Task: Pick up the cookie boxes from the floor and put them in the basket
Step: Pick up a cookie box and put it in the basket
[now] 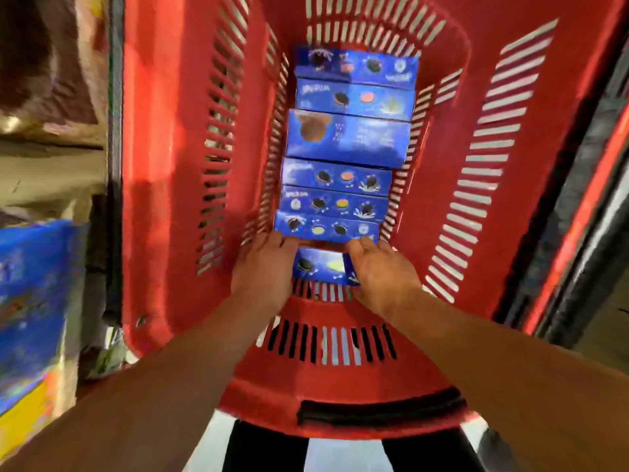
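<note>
A deep red plastic basket point(163, 172) with slotted walls fills the view. Several blue cookie boxes point(347, 137) stand in a row along its bottom, from the far end toward me. At the near end of the row, one more blue cookie box point(320, 265) is gripped from both sides. My left hand point(263, 267) holds its left end and my right hand point(383, 272) holds its right end. Both forearms reach down into the basket. The ends of this box are hidden under my fingers.
Outside the basket on the left lies a blurred blue and yellow package point(30, 301) on the floor. The basket's black handle point(377, 408) runs along the near rim. A black and red frame point(578, 199) stands to the right.
</note>
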`<state>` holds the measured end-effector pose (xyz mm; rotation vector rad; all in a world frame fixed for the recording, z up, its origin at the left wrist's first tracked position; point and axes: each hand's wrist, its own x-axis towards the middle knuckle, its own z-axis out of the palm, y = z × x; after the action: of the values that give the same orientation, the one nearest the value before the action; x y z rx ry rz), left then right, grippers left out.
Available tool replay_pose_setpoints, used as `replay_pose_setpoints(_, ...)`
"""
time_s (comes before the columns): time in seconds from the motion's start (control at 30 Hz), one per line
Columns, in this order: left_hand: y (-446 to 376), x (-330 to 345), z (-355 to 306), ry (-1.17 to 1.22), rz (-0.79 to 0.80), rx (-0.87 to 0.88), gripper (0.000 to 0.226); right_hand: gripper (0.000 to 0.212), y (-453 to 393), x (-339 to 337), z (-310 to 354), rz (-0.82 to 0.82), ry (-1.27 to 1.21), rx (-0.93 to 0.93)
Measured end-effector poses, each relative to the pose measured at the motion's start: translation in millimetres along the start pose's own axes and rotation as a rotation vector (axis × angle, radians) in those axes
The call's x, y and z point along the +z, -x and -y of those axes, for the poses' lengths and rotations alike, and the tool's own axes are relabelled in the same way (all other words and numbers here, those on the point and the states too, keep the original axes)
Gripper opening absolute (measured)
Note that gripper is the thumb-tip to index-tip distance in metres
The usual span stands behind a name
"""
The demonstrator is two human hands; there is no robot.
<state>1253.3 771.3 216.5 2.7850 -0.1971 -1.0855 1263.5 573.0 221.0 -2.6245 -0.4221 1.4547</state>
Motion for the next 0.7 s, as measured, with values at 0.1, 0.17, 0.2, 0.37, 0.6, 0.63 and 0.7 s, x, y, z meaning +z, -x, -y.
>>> replay_pose_setpoints(0.1,-12,15,-2,-0.023,0.011,0.006,0.044,0.06,-14,14,-2,-0.01,0.018,0.051)
replay_pose_setpoints(0.17,-18,18,-4,-0.027,0.023,0.012,0.042,0.061,-22,17,-5,0.014,0.016,0.073)
replay_pose_setpoints(0.2,-19,19,-3,-0.026,0.031,0.018,0.042,0.062,-25,18,-6,0.015,0.03,0.068)
replay_pose_setpoints(0.37,-24,24,2,-0.061,0.136,0.042,0.053,0.065,-23,17,-6,0.027,0.085,0.055)
replay_pose_setpoints(0.6,-39,47,10,0.05,0.13,-0.018,0.038,0.056,-44,33,-1,0.011,0.106,0.075)
replay_pose_setpoints(0.63,-40,49,11,0.042,0.111,-0.036,0.039,0.054,-47,37,-2,-0.005,0.099,0.092)
replay_pose_setpoints(0.7,-43,52,11,0.051,0.061,-0.075,0.045,0.056,-53,42,-5,-0.036,0.103,0.125)
